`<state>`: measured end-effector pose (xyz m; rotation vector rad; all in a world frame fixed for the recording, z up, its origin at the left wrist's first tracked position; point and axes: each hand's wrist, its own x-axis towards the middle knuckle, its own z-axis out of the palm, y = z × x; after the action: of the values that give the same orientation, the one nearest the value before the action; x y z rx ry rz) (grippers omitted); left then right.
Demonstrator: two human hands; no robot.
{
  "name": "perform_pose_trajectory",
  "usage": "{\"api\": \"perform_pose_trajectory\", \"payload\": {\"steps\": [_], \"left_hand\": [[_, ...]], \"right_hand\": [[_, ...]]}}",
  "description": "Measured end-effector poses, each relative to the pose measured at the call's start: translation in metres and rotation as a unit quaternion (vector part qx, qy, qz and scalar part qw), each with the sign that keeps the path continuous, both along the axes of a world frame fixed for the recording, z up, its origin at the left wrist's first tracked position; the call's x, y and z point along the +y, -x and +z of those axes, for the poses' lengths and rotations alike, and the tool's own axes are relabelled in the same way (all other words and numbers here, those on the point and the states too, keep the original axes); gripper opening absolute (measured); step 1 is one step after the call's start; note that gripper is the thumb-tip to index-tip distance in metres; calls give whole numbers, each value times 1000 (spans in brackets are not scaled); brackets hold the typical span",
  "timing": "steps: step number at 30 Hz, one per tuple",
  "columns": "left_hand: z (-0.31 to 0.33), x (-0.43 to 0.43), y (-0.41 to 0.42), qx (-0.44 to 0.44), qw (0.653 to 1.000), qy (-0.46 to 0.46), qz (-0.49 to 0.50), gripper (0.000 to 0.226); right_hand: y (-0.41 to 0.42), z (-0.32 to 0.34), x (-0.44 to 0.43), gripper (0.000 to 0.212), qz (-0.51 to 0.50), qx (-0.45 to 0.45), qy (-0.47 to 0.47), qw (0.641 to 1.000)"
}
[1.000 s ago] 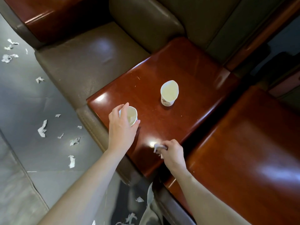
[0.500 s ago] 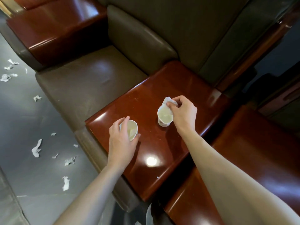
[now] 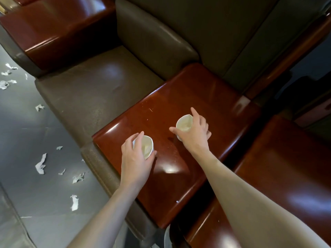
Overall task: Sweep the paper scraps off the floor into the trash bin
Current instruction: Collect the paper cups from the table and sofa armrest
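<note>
Two white paper cups stand on a glossy red-brown wooden armrest table (image 3: 206, 93). My left hand (image 3: 135, 158) wraps around the near cup (image 3: 147, 146), which has crumpled paper inside. My right hand (image 3: 194, 131) curls over the far cup (image 3: 184, 123), fingers on its rim and side; paper lies inside it too. Several white paper scraps (image 3: 40, 164) lie scattered on the grey floor at the left. No trash bin or broom is in view.
A brown leather seat (image 3: 93, 90) lies left of the table, its backrest (image 3: 152, 38) behind. More wooden armrests sit at top left (image 3: 53, 31) and at right (image 3: 286, 167). Further scraps (image 3: 7, 83) lie at the far left floor.
My right hand carried a paper scrap from the table's front edge to the far cup, dropped it in, and now grips that cup. My left hand stayed on the near cup.
</note>
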<state>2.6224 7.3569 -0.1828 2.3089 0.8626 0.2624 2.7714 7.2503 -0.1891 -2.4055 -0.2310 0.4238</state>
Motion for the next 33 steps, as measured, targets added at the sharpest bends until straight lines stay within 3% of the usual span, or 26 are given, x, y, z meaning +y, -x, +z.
{"api": "perform_pose_trajectory", "payload": {"steps": [3, 11, 18, 27, 33], "left_hand": [[-1, -1, -3, -4, 1000, 2, -7, 66], [31, -12, -23, -10, 997, -29, -64, 67], [103, -83, -54, -18, 987, -17, -157, 74], [170, -324, -27, -47, 915, -11, -401, 74], [186, -552, 81, -54, 842, 6, -536, 74]], "right_hand": [[-2, -8, 1, 108, 17, 40, 7, 999], [0, 30, -31, 93, -46, 49, -98, 993], [36, 108, -146, 88, -150, 35, -111, 982], [169, 173, -392, 88, -334, -42, -102, 936], [330, 192, -595, 85, -468, -72, -102, 875]]}}
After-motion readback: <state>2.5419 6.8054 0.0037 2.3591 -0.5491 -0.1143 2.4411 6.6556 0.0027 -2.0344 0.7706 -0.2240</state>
